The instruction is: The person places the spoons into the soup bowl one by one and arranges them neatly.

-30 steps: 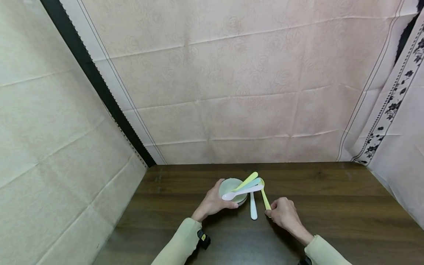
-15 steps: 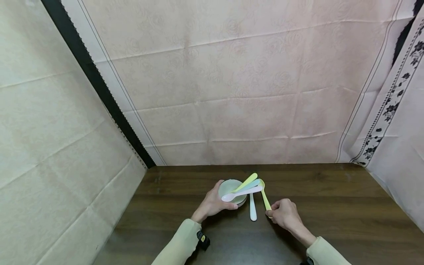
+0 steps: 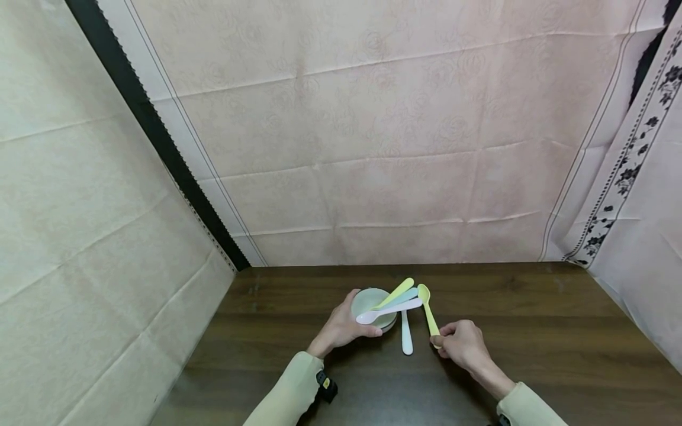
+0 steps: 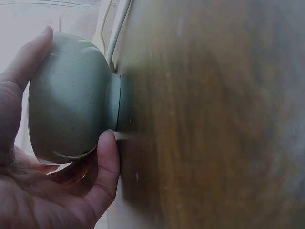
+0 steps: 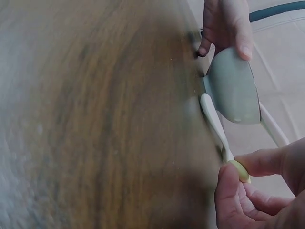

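My left hand (image 3: 343,324) grips the side of a pale green bowl (image 3: 367,300), thumb on the near side. The left wrist view shows the bowl's outer wall (image 4: 71,95) and its foot against the tabletop. Across the bowl lie a lavender spoon (image 3: 391,310), a light blue spoon (image 3: 408,294) and a yellow-green spoon (image 3: 401,289), their ends sticking out to the right. My right hand (image 3: 462,345) pinches the near end of another yellow spoon (image 3: 428,305), whose scoop points away. Between that spoon and the bowl, a pale blue spoon (image 3: 407,334) lies on the table.
The dark wooden table (image 3: 533,331) runs back to a pink-beige cloth (image 3: 394,148). Cream cloth (image 3: 106,248) hangs on the left, and a white cloth with a black flower border (image 3: 620,189) hangs on the right.
My right hand has shifted slightly right with the yellow spoon, drawing its scoop away from the other spoons. The left hand and bowl stay put.
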The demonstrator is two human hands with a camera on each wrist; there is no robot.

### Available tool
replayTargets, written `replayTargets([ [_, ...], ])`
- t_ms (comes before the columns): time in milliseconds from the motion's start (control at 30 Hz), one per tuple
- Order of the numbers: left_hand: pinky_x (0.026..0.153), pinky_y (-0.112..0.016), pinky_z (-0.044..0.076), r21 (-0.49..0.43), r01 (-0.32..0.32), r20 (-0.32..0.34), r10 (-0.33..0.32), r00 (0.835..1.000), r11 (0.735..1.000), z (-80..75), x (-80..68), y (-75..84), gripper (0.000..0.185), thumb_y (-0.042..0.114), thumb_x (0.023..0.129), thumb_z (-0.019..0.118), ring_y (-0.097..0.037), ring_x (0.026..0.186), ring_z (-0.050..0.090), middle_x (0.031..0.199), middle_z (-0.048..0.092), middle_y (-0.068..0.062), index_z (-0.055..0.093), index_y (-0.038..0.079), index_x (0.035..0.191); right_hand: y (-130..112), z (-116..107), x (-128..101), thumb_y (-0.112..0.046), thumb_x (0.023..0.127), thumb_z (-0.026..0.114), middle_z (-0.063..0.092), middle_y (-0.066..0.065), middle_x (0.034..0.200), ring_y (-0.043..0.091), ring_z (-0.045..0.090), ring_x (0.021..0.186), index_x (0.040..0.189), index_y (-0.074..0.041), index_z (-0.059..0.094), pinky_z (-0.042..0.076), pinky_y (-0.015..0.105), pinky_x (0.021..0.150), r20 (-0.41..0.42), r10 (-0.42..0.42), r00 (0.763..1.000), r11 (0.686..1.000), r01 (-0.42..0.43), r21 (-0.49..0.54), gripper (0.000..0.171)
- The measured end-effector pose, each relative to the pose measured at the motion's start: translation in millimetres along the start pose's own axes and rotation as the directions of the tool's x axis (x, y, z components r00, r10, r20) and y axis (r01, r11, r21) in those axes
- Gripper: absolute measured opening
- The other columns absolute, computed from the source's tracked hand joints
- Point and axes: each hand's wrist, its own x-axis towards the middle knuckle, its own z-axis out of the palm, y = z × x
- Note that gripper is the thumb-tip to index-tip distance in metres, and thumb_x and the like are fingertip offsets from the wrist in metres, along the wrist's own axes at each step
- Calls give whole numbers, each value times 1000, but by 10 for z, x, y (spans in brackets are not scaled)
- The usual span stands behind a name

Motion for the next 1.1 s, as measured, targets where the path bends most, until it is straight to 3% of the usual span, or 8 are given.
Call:
replayTargets([
  [567,112,-58,48,-4,-7,5,7,1000,1000,-5,9,-1,117,39,77,99,-31,133,57,156,57,-13,33,11,168,-2,-102,-18,-6,95,80,80,9,82,13,75,66,107,12,75,63,30,63,-30,3,1000,995,0,99,22],
  [1100,111,-59,48,-2,-5,-1,5,1000,1000,-1,-12,14,116,36,77,99,-31,132,58,155,59,-15,33,10,168,-138,-313,-39,-8,98,78,80,6,83,12,75,66,118,15,73,62,28,63,-68,-24,997,987,35,159,31],
])
